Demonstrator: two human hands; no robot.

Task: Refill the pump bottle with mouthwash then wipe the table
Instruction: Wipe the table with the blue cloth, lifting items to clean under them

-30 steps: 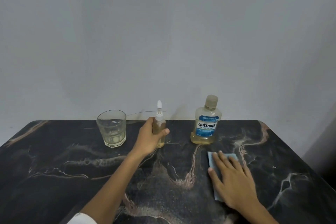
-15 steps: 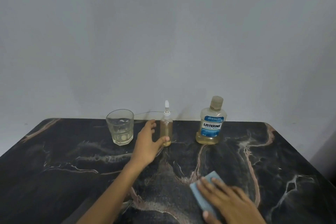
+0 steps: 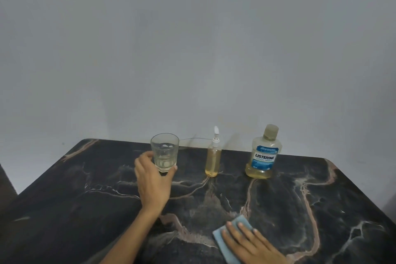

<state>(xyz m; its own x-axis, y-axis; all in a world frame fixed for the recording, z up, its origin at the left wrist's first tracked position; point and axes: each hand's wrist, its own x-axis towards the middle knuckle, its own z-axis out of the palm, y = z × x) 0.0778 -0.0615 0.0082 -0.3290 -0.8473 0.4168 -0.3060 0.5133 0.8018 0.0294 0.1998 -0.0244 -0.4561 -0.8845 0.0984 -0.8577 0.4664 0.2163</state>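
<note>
Drinking glass (image 3: 164,154): clear, upright, a little liquid held; backed by grey wall (image 3: 192,49); thin wire (image 3: 192,139) seen beside its rim.

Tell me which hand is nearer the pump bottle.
Left. The left hand grips the glass just left of the pump bottle; the right hand presses the cloth nearer the viewer.

Our left hand (image 3: 153,180) leaves the pump bottle (image 3: 213,161) and now curls around the base of the glass (image 3: 164,152). Our right hand (image 3: 252,244) slides the blue cloth (image 3: 230,242) nearer to us.
</note>
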